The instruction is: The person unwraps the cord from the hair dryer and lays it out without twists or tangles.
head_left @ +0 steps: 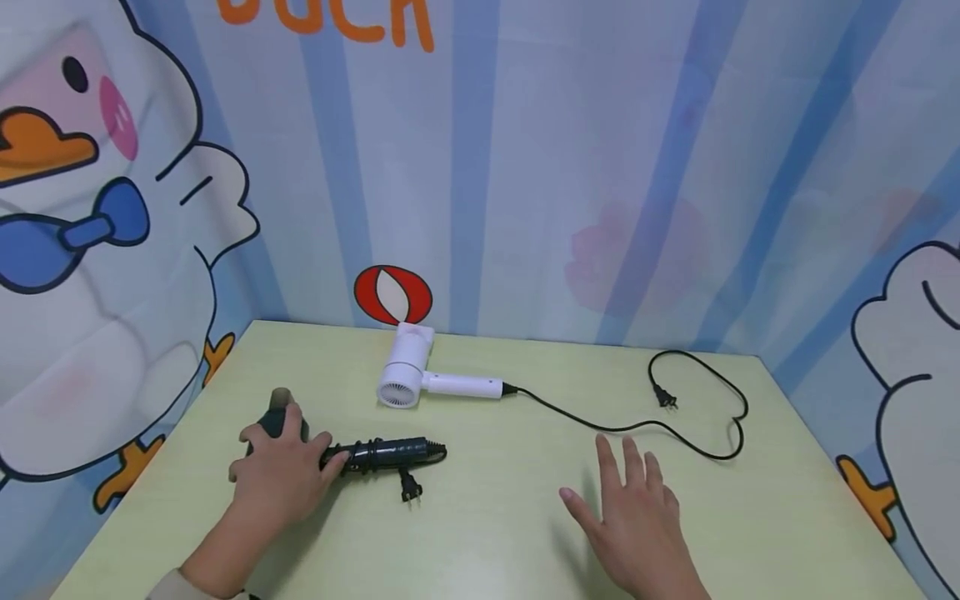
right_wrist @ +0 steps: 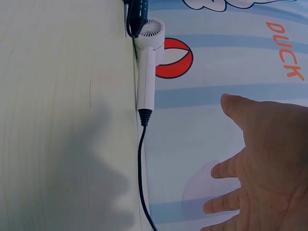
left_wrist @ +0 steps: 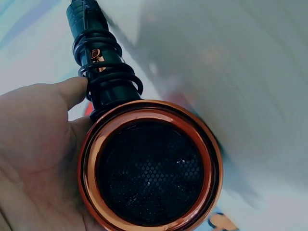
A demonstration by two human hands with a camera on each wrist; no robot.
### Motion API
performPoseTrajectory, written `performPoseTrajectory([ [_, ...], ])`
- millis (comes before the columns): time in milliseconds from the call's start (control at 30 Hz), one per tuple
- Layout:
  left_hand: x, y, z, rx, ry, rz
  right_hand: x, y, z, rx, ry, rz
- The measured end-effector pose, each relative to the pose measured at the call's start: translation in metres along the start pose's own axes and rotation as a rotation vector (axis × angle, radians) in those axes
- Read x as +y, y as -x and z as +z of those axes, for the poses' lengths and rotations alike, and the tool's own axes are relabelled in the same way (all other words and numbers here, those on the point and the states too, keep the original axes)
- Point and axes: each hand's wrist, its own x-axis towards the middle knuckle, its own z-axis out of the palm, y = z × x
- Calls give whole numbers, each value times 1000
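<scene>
My left hand (head_left: 281, 471) grips the head of a dark hair dryer (head_left: 390, 453) from above at the table's left, the thumb lying along its handle. In the left wrist view, the dryer's round mesh grille (left_wrist: 151, 173) has a copper-coloured rim. Its black cord (left_wrist: 108, 72) is wound round the handle, and the two-prong plug (head_left: 410, 486) hangs beside it. My right hand (head_left: 637, 517) is held over the table's front right with fingers spread and nothing in it. Farther back lies a white hair dryer (head_left: 461, 385), its handle pointing right.
From the white dryer a black cord (head_left: 558, 408) runs right across the pale yellow table (head_left: 495, 517), loops, and ends in a plug (head_left: 663, 397). A blue-striped curtain (head_left: 525, 167) with printed ducks hangs right behind the table's back edge.
</scene>
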Motion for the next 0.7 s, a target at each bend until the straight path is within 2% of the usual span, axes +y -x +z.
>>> performPoseTrajectory([
  [267, 40, -1, -6, -25, -44, 65, -1, -1, -3, -7, 11, 2],
  [433, 63, -2, -7, -37, -84, 115, -3, -3, -4, -44, 9, 19],
  [700, 97, 1, -8, 8, -80, 178, -6, -3, -1, -93, 11, 41],
])
